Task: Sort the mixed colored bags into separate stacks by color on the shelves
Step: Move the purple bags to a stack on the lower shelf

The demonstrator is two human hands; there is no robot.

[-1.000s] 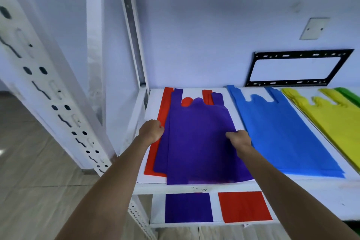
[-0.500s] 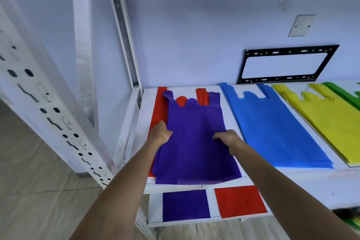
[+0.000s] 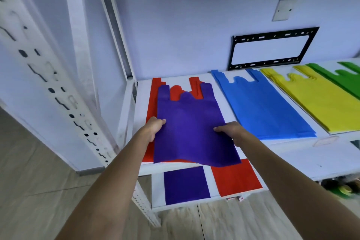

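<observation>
Honestly, that purple bag (image 3: 190, 128) looks like thin non-woven fabric, so I'd guess it's super light and floppy, not slippery and not fragile, though it'll droop and fold if you only hold one corner. It's lying on top of the red bags (image 3: 153, 103) at the left end of the upper shelf (image 3: 288, 154), its bottom edge hanging over the shelf front at 6 o'clock and already curling. The left hand (image 3: 153, 127) pinches its left edge at about 9 o'clock, and the right hand (image 3: 230, 131) pinches the right edge at 3 o'clock, thumbs on top; mid-height on both sides seems the sensible place to hold it flat. Out toward 2 o'clock sit the blue stack (image 3: 261, 107), the yellow stack (image 3: 315, 103) and the green stack (image 3: 344, 78), which is cut off by the frame. Down at 6 o'clock the lower shelf (image 3: 157, 191) holds a purple stack (image 3: 186, 186) and a red stack (image 3: 236, 179), handles hidden under the upper board. Can't tell how many red bags are underneath, and the fingers under the fabric are hidden.
</observation>
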